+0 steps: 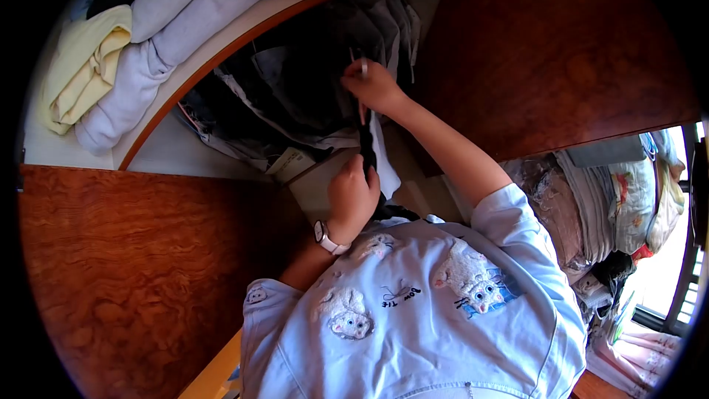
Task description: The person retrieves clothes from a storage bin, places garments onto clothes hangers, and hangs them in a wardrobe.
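Inside the wardrobe, my right hand [373, 87] is raised and closed on the top of what looks like a clothes hanger [362, 114], seen edge-on as a thin strip. A black garment [367, 144] runs down from it toward my chest. Lower and nearer to me, my left hand [352, 193], with a watch on the wrist, has its fingers wrapped round this garment. Beyond my hands, dark and grey clothes [295, 85] hang close together. Something white [386, 166] hangs just right of the black garment.
Wooden doors [148, 266] stand open at left and right [546, 52]. Above, a shelf edge [244, 41] carries folded pale bedding [214, 7] and a yellow cloth [85, 66]. Stacked folded textiles [591, 199] lie at right, by a bright window [668, 251].
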